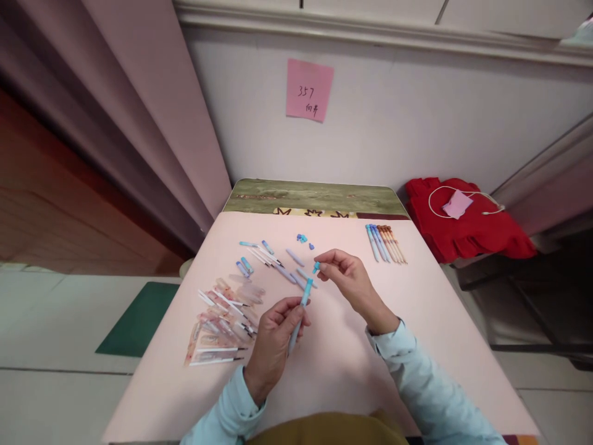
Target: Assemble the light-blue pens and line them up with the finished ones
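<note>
Blue pen [306, 295] grasped in our left hand [277, 334] over the middle of the surface [445, 364], we pinched a piece [316, 267] in our right hand [348, 278], near the pen's top. A row of pens [386, 243] lay toward the far right corner, refills [215, 361] near the left edge.

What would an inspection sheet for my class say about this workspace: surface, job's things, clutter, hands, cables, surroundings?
Surface: pale pink tabletop, parts spread over its left and middle.
Job's things: slim light-blue pen barrel and small bright-blue piece, held apart; neat row of blue-topped and brown-topped pens at the far right.
Clutter: loose pile of translucent pinkish pieces and thin white sticks; small blue pieces farther back.
Hands: left hand grips the barrel; right hand pinches the piece.
Cables: thin white cable on red cloth beyond the table's right edge.
Surroundings: square pink paper note on the wall; dark green mat on the floor.
</note>
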The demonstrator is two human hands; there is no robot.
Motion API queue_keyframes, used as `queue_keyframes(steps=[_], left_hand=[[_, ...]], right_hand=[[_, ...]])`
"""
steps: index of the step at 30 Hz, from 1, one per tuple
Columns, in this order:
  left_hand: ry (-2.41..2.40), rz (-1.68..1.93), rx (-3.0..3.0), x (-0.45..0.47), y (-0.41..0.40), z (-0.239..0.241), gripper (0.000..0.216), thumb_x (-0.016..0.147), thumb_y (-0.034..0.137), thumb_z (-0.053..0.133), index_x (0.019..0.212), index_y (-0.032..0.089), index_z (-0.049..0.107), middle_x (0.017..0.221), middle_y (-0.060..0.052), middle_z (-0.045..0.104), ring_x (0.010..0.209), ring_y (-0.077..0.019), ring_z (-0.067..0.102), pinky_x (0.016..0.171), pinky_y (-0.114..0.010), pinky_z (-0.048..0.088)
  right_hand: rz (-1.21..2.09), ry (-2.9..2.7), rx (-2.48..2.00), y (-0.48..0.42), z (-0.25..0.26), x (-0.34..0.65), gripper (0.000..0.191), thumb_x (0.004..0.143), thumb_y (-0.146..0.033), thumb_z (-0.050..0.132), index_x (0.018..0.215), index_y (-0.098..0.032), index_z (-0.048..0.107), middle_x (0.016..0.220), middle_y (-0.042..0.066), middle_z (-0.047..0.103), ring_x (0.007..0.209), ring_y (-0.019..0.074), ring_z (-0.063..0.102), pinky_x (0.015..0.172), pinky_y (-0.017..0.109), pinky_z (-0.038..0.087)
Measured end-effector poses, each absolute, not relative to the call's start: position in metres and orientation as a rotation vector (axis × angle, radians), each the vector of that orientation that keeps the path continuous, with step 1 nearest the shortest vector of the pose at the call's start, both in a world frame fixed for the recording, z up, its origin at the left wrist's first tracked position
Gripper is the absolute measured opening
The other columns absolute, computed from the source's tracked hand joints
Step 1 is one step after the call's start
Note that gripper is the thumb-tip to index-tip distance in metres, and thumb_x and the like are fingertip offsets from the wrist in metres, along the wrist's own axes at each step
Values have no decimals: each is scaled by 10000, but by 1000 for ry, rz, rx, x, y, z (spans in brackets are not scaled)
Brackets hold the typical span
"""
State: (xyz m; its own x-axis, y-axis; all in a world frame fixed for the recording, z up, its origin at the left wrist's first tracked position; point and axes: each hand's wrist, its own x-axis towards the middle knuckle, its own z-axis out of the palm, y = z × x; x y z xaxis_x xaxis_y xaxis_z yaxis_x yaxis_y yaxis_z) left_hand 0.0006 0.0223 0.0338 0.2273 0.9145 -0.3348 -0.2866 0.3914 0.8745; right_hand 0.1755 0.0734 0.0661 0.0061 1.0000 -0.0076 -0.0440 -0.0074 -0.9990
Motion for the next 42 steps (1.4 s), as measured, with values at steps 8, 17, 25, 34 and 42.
queue_keyframes(steps=[8, 17, 25, 34, 42], left_hand=[[1001, 924, 768, -3, 22, 34, 292, 778, 361, 710, 980, 152, 683, 656, -14, 610, 521, -86, 422, 485, -208, 313], [779, 796, 637, -6, 21, 49, 282, 784, 386, 699, 889, 125, 711, 596, -37, 596, 485, -91, 447, 486, -229, 306], [599, 733, 445, -2, 15, 62, 293, 785, 419, 686, 878, 142, 682, 530, 18, 501, 381, -46, 359, 411, -205, 230], [735, 785, 543, -1, 18, 60, 288, 780, 407, 706, 842, 132, 649, 560, 2, 563, 377, -52, 410, 397, -196, 263], [760, 804, 640, -2, 16, 50, 244, 820, 361, 677, 918, 138, 675, 619, -17, 610, 454, -83, 485, 442, -206, 342]], right_hand=[[1327, -1154, -1186, 70, 70, 174, 206, 758, -337, 702, 899, -187, 697, 679, -5, 631, 636, 127, 573, 628, 270, 457], [1668, -1010, -931, 67, 75, 178, 237, 766, -357, 725, 940, -197, 734, 727, 5, 631, 596, 98, 508, 586, 241, 426], [1689, -989, -850, 67, 71, 175, 248, 761, -366, 745, 945, -200, 736, 751, 8, 634, 601, 94, 512, 588, 237, 428], [1597, -1030, -916, 62, 69, 172, 264, 760, -411, 744, 917, -198, 735, 766, 18, 659, 634, 112, 536, 637, 262, 458], [1523, -1124, -963, 56, 67, 174, 250, 802, -406, 709, 951, -206, 736, 783, 26, 678, 685, 137, 579, 676, 288, 488]])
